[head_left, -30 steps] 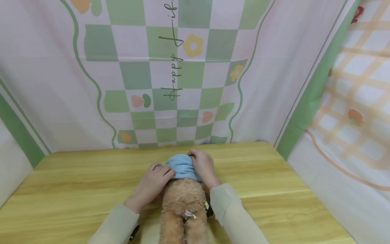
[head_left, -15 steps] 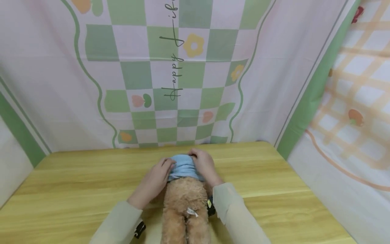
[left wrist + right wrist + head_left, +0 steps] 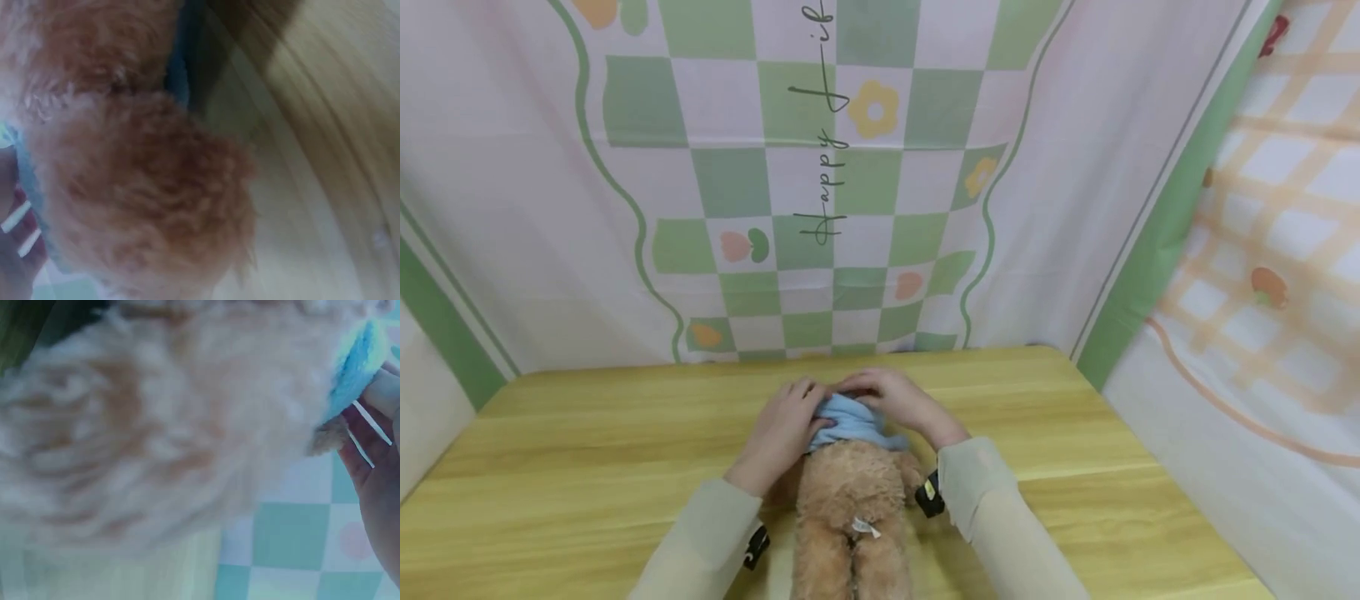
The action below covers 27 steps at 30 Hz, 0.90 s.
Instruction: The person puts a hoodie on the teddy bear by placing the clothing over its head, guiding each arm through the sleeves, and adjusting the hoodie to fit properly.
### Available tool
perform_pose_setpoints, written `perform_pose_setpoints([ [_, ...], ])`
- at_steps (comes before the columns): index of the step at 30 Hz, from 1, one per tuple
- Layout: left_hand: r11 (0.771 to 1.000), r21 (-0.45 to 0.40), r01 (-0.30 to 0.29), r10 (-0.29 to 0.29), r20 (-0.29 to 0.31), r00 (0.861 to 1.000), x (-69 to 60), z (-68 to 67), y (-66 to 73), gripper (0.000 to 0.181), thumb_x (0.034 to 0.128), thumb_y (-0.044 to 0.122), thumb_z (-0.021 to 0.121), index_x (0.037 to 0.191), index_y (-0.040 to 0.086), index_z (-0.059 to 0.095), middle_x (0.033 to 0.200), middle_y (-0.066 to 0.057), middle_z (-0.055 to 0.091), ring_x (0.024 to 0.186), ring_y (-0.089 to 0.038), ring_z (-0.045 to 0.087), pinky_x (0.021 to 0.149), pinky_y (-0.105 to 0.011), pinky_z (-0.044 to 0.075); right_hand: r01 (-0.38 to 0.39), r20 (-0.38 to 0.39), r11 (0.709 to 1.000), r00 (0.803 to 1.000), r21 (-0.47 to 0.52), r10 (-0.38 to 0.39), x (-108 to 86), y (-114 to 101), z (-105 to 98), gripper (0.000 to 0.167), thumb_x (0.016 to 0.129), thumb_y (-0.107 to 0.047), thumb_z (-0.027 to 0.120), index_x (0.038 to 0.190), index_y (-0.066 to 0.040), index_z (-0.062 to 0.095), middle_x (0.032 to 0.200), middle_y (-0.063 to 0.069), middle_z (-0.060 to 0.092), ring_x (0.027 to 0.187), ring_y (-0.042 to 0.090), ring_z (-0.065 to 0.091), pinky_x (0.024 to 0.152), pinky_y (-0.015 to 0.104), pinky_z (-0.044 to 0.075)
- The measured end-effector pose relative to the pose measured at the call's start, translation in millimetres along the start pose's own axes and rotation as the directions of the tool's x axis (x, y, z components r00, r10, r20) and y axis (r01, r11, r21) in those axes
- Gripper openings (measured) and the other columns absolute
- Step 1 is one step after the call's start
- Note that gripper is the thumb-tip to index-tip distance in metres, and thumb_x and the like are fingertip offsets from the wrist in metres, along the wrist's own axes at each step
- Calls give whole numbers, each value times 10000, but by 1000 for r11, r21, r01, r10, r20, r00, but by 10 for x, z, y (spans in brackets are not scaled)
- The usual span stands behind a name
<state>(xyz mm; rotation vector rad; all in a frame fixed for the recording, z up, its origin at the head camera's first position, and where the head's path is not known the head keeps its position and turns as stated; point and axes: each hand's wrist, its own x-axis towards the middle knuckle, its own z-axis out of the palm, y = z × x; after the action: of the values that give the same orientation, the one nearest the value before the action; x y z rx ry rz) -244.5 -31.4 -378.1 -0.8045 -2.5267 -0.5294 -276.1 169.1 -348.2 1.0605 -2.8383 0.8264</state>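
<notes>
A brown plush toy [image 3: 850, 487] lies lengthwise on the table, legs toward me, with a small white tag [image 3: 865, 527] at its rear. Light blue cloth [image 3: 852, 422], bunched and wrinkled, covers its far end; the head is hidden. My left hand [image 3: 781, 429] grips the cloth's left side, thumb on top. At the far right edge my right hand [image 3: 898, 400] pinches the cloth with bent fingers. In the right wrist view, the thumb of the right hand [image 3: 384, 469] lies against the blue cloth [image 3: 356, 369]. Blurred fur [image 3: 144, 187] fills much of the left wrist view.
The wood-grain table [image 3: 587, 467] extends to both sides of the toy. Behind it hangs a checked green and white curtain [image 3: 872, 183]. An orange-checked curtain [image 3: 1285, 233] hangs at the right. Black wrist devices [image 3: 930, 496] sit by the sleeves.
The right hand has shifted left across the top of the cloth, baring its right side. The left hand now has its thumb on the cloth. The toy stays nearly in place.
</notes>
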Motion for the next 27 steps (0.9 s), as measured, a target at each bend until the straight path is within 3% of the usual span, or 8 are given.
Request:
perform_pose_setpoints([
  [3, 999, 38, -31, 31, 2, 1000, -12, 8, 0, 219, 836, 217, 719, 1014, 113, 643, 1033, -46, 648, 971, -239, 620, 867, -418, 515, 37, 10, 996, 999, -82, -37, 15, -33, -2, 270, 939, -68, 569, 1190, -83, 668, 1181, 85, 666, 1098, 235, 624, 921, 312, 527],
  [6, 995, 78, -65, 64, 18, 998, -30, 12, 18, 162, 886, 165, 662, 1042, 137, 631, 1061, -34, 654, 990, -220, 635, 868, -428, 518, 15, -17, 991, 1000, -134, -18, 41, -51, 15, 203, 930, -71, 585, 1097, -80, 700, 1079, 76, 693, 1012, 222, 650, 864, 300, 541],
  [12, 977, 171, -126, 119, 54, 991, -54, -6, 78, 170, 953, 62, 531, 1077, 164, 587, 1090, -10, 637, 1005, -188, 629, 865, -415, 513, -119, -101, 991, 988, -61, 113, 61, -70, 46, 89, 900, -73, 628, 919, -92, 713, 924, 69, 713, 869, 201, 663, 750, 278, 537],
  [19, 926, 314, -211, 227, -17, 974, -65, 10, 62, 171, 923, 70, 578, 1056, 176, 568, 1050, 28, 637, 941, -128, 648, 936, -390, 503, -227, -218, 973, 952, -36, 214, 49, -96, 100, 72, 899, -95, 635, 849, -87, 687, 875, 67, 690, 806, 200, 638, 709, 299, 515],
  [27, 901, 379, -213, 249, -48, 967, -72, -1, 43, 165, 909, 31, 595, 1011, 148, 540, 975, 15, 627, 883, -134, 650, 932, -394, 511, -330, -334, 942, 896, -66, 291, 115, -133, 171, 119, 938, -108, 588, 864, -77, 676, 867, 71, 676, 796, 215, 635, 706, 334, 525],
])
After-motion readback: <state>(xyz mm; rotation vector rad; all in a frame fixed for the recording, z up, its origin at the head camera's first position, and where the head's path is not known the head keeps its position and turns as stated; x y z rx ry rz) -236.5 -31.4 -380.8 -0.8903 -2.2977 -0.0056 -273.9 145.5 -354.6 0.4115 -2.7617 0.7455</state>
